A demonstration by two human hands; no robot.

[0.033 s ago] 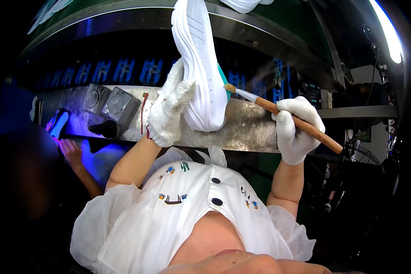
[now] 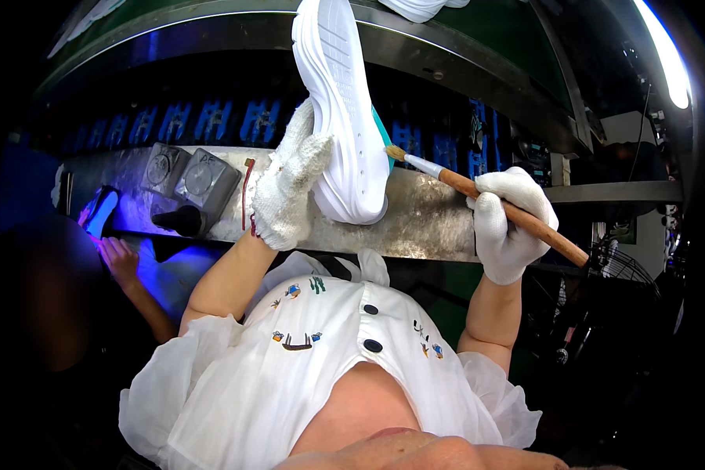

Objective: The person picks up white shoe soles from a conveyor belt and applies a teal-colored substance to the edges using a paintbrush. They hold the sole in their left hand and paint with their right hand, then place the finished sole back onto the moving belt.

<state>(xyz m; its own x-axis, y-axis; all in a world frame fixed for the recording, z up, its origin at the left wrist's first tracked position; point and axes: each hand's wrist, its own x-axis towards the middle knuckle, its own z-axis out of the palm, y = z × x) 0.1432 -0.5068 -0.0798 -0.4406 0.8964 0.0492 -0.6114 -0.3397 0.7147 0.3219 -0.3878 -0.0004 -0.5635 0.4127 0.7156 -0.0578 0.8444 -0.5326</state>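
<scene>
Shoe [image 2: 343,117], white, sole facing the head cam, held upright over the metal bench [image 2: 431,215]. Left hand [image 2: 290,188], gloved, grip pinching the shoe's lower edge w/ thumb and fingers. Right hand [image 2: 509,223], gloved, grip closed round a wooden brush [image 2: 486,196], bristles just at the shoe's side, near the teal strip. Risk, prob.: grip is only at one end, so brush pressure could swing the shoe and smear past the edge onto the white sole. Another person's bare hand [image 2: 117,258] sits low left under violet light, well apart.

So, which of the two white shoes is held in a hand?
The big white shoe with its sole facing the camera: the left hand grips it. The other shoe only shows at the top edge, untouched.
</scene>
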